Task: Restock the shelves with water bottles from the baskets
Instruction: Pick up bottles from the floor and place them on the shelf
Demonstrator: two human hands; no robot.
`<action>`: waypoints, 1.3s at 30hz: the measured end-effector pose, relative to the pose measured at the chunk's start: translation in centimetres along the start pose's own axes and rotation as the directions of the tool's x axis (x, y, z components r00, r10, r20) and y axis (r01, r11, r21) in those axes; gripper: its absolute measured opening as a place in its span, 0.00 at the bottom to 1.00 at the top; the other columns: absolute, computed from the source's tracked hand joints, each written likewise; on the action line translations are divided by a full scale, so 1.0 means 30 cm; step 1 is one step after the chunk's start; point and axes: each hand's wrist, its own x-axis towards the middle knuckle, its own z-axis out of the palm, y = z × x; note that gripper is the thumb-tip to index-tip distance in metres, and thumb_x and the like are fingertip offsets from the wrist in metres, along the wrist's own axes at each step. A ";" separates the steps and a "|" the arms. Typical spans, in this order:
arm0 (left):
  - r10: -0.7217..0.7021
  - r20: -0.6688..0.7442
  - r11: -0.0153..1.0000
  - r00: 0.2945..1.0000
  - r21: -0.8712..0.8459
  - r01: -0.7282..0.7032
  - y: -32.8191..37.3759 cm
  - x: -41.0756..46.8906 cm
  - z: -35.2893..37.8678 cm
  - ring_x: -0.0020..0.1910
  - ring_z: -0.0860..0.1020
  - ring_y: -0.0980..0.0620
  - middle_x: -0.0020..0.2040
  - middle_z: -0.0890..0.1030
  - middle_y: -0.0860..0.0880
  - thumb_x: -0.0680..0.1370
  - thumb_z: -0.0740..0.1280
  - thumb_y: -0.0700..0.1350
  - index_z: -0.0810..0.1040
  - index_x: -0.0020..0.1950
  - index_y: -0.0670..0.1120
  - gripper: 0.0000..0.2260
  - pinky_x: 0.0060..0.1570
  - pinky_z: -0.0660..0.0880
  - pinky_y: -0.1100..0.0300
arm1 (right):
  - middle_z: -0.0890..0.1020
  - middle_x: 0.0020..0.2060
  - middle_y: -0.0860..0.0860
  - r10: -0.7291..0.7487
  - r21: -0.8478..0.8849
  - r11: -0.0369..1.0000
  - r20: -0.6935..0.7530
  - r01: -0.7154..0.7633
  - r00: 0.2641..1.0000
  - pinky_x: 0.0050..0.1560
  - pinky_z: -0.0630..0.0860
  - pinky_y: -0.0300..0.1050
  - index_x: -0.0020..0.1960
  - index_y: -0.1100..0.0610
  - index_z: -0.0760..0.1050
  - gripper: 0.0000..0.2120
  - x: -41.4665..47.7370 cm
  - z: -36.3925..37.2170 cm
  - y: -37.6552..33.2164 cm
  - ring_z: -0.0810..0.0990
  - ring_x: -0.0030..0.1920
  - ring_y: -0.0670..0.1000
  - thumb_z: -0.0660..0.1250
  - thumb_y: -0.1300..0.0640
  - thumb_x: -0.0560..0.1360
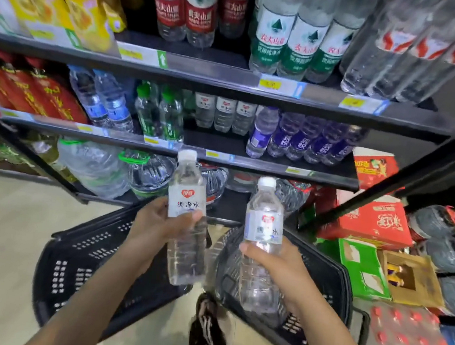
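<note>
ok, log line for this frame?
left hand: grips left bottle | right hand: grips right bottle | caps up | shelved: no

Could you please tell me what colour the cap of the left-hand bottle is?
The cap is white, clearest in the head view.

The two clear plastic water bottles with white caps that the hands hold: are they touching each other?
Apart. In the head view a plain gap separates the left clear plastic bottle from the right bottle; a black plastic basket shows between them.
</note>
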 end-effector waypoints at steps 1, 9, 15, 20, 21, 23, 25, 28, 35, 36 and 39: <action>0.007 -0.024 1.000 1.000 0.011 -0.007 0.007 0.065 0.010 0.44 0.84 0.50 0.46 0.86 0.47 0.64 0.80 0.43 0.80 0.54 0.42 0.21 0.36 0.78 0.64 | 0.86 0.44 0.50 0.000 -0.024 1.000 0.008 0.000 1.000 0.49 0.79 0.47 0.50 0.50 0.80 0.14 0.061 0.006 -0.028 0.84 0.48 0.53 0.78 0.54 0.66; 0.103 -0.121 0.991 0.987 0.093 -0.092 0.016 0.519 0.033 0.44 0.84 0.57 0.46 0.85 0.52 0.70 0.76 0.45 0.79 0.54 0.46 0.15 0.39 0.77 0.66 | 0.84 0.47 0.46 -0.098 -0.119 0.988 0.002 0.097 0.995 0.51 0.78 0.47 0.54 0.49 0.73 0.22 0.552 0.090 -0.158 0.83 0.47 0.48 0.79 0.50 0.64; 0.266 -0.074 0.961 0.961 0.095 -0.259 0.040 0.739 0.019 0.47 0.83 0.59 0.48 0.85 0.57 0.63 0.75 0.53 0.78 0.55 0.53 0.21 0.44 0.77 0.63 | 0.82 0.49 0.50 -0.283 -0.029 0.959 -0.052 0.282 0.958 0.46 0.78 0.41 0.58 0.56 0.67 0.27 0.823 0.168 -0.170 0.83 0.46 0.46 0.78 0.56 0.67; 0.458 0.010 0.884 0.889 0.105 -0.456 0.052 0.880 0.044 0.46 0.83 0.61 0.48 0.85 0.53 0.72 0.73 0.39 0.77 0.60 0.44 0.16 0.42 0.75 0.72 | 0.82 0.52 0.48 -0.497 -0.016 0.867 -0.114 0.499 0.860 0.52 0.79 0.46 0.62 0.54 0.66 0.29 1.000 0.233 -0.211 0.82 0.51 0.47 0.78 0.52 0.67; 0.480 0.010 0.872 0.877 0.098 -0.479 0.049 0.907 0.052 0.46 0.83 0.61 0.49 0.85 0.53 0.73 0.72 0.38 0.77 0.60 0.44 0.16 0.42 0.75 0.72 | 0.82 0.52 0.47 -0.525 -0.011 0.849 -0.128 0.528 0.841 0.53 0.79 0.47 0.61 0.53 0.66 0.28 1.020 0.238 -0.223 0.82 0.51 0.45 0.78 0.53 0.67; 0.528 0.007 0.845 0.849 0.090 -0.527 0.037 0.958 0.068 0.46 0.82 0.62 0.49 0.84 0.53 0.73 0.72 0.36 0.75 0.58 0.45 0.15 0.43 0.75 0.72 | 0.81 0.49 0.44 -0.570 -0.034 0.820 -0.151 0.572 0.808 0.50 0.79 0.40 0.58 0.53 0.66 0.27 1.066 0.239 -0.235 0.81 0.48 0.39 0.78 0.54 0.67; 0.558 -0.010 0.826 0.830 0.099 -0.554 0.021 1.000 0.082 0.45 0.81 0.64 0.49 0.83 0.53 0.74 0.71 0.35 0.74 0.57 0.43 0.14 0.42 0.74 0.74 | 0.79 0.47 0.42 -0.596 -0.052 0.801 -0.163 0.596 0.787 0.44 0.76 0.31 0.55 0.53 0.65 0.25 1.111 0.240 -0.241 0.79 0.44 0.35 0.78 0.55 0.67; 0.589 -0.070 0.804 0.805 0.151 -0.575 0.002 1.060 0.096 0.41 0.80 0.66 0.47 0.83 0.54 0.74 0.72 0.39 0.76 0.56 0.43 0.11 0.39 0.72 0.75 | 0.77 0.50 0.44 -0.608 -0.053 0.791 -0.181 0.609 0.773 0.43 0.74 0.28 0.57 0.54 0.65 0.25 1.188 0.251 -0.237 0.77 0.48 0.36 0.77 0.55 0.68; 0.581 -0.189 0.814 0.791 0.128 -0.567 -0.079 1.186 0.111 0.40 0.78 0.63 0.45 0.82 0.54 0.75 0.72 0.42 0.75 0.49 0.48 0.07 0.42 0.73 0.70 | 0.76 0.58 0.50 -0.606 -0.126 0.795 -0.128 0.593 0.785 0.63 0.73 0.52 0.56 0.47 0.67 0.30 1.312 0.301 -0.192 0.72 0.64 0.53 0.76 0.38 0.62; 0.591 -0.176 0.806 0.787 0.132 -0.577 -0.097 1.195 0.106 0.42 0.79 0.63 0.46 0.82 0.54 0.75 0.71 0.41 0.75 0.51 0.47 0.07 0.43 0.73 0.70 | 0.74 0.58 0.50 -0.593 -0.132 0.804 -0.111 0.579 0.798 0.63 0.73 0.50 0.53 0.44 0.65 0.26 1.319 0.299 -0.178 0.72 0.63 0.52 0.77 0.41 0.64; 0.635 -0.082 0.768 0.768 0.177 -0.616 -0.131 1.208 0.082 0.50 0.80 0.62 0.51 0.83 0.54 0.77 0.69 0.40 0.73 0.62 0.45 0.15 0.48 0.73 0.71 | 0.74 0.56 0.47 -0.570 -0.088 0.821 -0.052 0.565 0.820 0.53 0.73 0.30 0.50 0.44 0.61 0.23 1.319 0.281 -0.150 0.74 0.56 0.39 0.76 0.50 0.69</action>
